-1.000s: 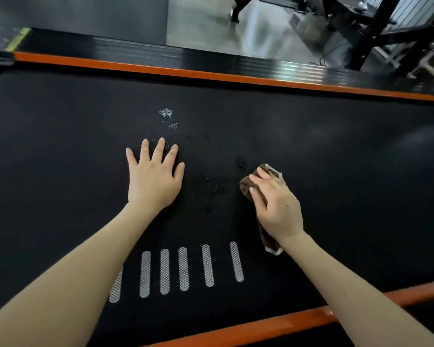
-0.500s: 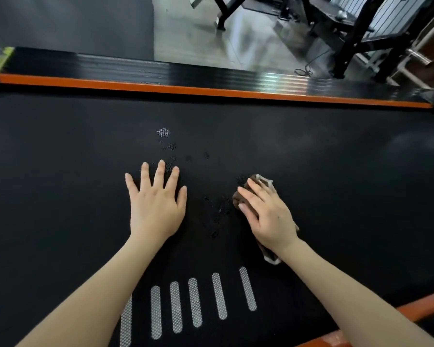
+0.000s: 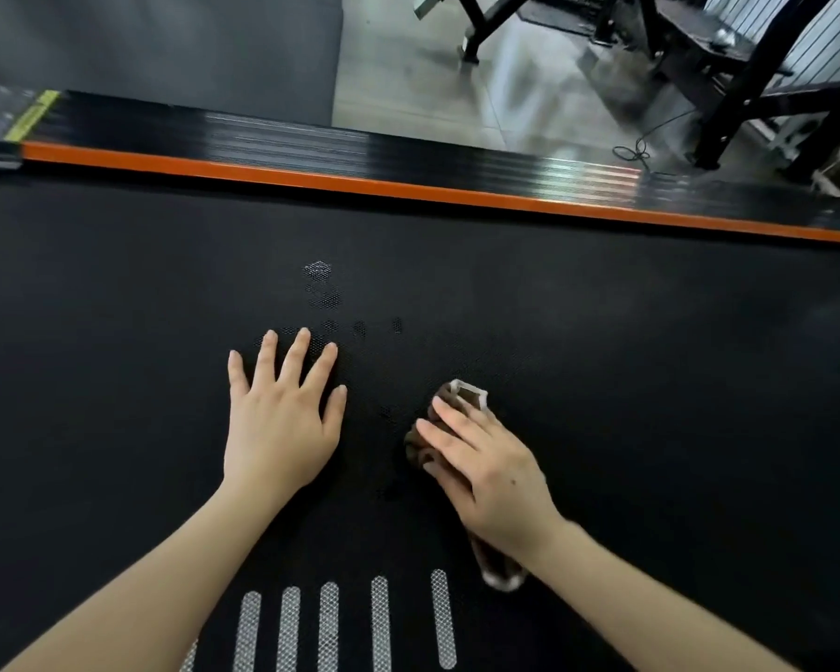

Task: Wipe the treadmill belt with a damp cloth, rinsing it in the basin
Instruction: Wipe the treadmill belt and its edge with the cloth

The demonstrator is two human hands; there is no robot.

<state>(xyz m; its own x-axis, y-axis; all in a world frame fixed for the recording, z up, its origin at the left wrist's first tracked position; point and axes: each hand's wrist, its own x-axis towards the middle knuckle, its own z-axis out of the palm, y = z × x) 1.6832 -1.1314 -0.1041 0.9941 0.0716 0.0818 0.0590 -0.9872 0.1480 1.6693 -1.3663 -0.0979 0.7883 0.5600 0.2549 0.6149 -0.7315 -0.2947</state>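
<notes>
**Gym floor, seen across a treadmill**

A wide black treadmill belt (image 3: 602,356) fills the foreground. Along its far edge run an orange stripe (image 3: 408,189) and a ribbed black side rail (image 3: 287,138). Beyond the belt, black steel exercise frames (image 3: 743,75) stand on a glossy grey floor (image 3: 408,89), with a loose cable (image 3: 636,150) beside them.

forearms (image 3: 166,574): bare | left hand (image 3: 278,429): bare | right hand (image 3: 493,482): bare (small dark spot)
</notes>
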